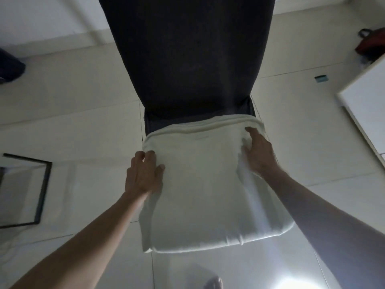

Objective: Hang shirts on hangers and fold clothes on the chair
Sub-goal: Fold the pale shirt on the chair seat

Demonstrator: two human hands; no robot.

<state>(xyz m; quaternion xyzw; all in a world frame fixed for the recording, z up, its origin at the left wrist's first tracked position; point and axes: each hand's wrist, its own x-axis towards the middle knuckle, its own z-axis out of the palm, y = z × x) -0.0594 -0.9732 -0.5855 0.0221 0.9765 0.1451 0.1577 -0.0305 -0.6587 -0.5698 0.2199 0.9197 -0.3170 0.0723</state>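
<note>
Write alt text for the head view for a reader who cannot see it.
Both hands rest on a folded white garment lying on a dark chair: the left hand on its left edge, the right hand at its right edge. Pale floor tiles surround the chair.
</note>
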